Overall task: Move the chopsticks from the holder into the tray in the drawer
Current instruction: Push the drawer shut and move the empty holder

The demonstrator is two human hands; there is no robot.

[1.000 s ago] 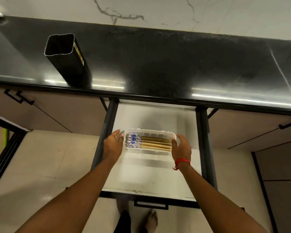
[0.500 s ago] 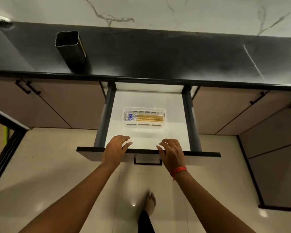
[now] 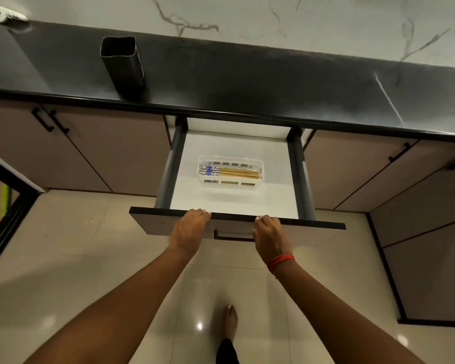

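Observation:
The wooden chopsticks [image 3: 230,172] with blue-patterned tops lie flat in a white slotted tray [image 3: 260,171] in the middle of the open white drawer [image 3: 279,164]. The dark square holder [image 3: 122,65] stands on the black counter at the left, nothing showing in its mouth. My left hand [image 3: 188,228] and my right hand [image 3: 269,233] both rest on the top edge of the drawer front [image 3: 313,231], fingers curled over it, either side of the black handle [image 3: 233,235].
Black counter [image 3: 273,82] runs across, with a marble wall behind. Beige cabinet doors with black handles flank the drawer. A white object [image 3: 4,15] lies at the counter's far left. My bare foot [image 3: 229,317] stands on the glossy tiled floor below.
Both hands left the tray's ends and drew back to the drawer front, now gripping its top edge. The view pulled back from the drawer.

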